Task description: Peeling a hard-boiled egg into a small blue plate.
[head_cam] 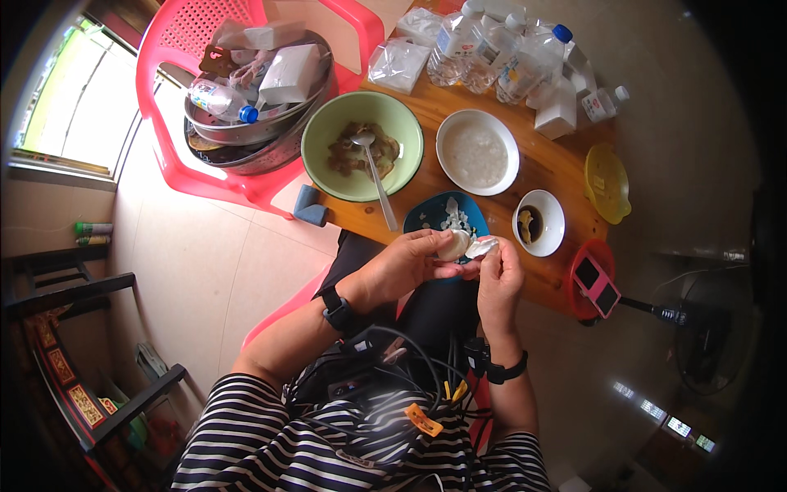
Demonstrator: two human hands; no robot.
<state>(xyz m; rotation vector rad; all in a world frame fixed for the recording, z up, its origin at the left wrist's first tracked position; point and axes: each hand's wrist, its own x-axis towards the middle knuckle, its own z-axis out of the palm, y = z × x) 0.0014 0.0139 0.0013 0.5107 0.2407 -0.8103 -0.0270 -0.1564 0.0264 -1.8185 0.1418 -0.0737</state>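
Between the thumb and fingers of my left hand point(409, 261) is a whitish boiled egg point(454, 246). A piece of white shell or membrane point(481, 248) is pinched in my right hand point(503, 270), close against the egg's right side. Both hands are over the near part of a blue dish point(422, 209), whose near side they partly hide. Crumbled white eggshell bits point(455, 215) lie in this dish. Just right of the hands stands a small white bowl point(553, 237) with dark sauce and a yellowish piece in it.
On the wooden table point(363, 215) are a green bowl point(316, 166) with brown food and a metal spoon point(376, 175), a white bowl of porridge point(476, 154), a yellow lid point(605, 184) and several plastic bottles point(486, 55). A pink phone point(596, 280) stands at the right edge. Cables point(393, 363) cross my lap.
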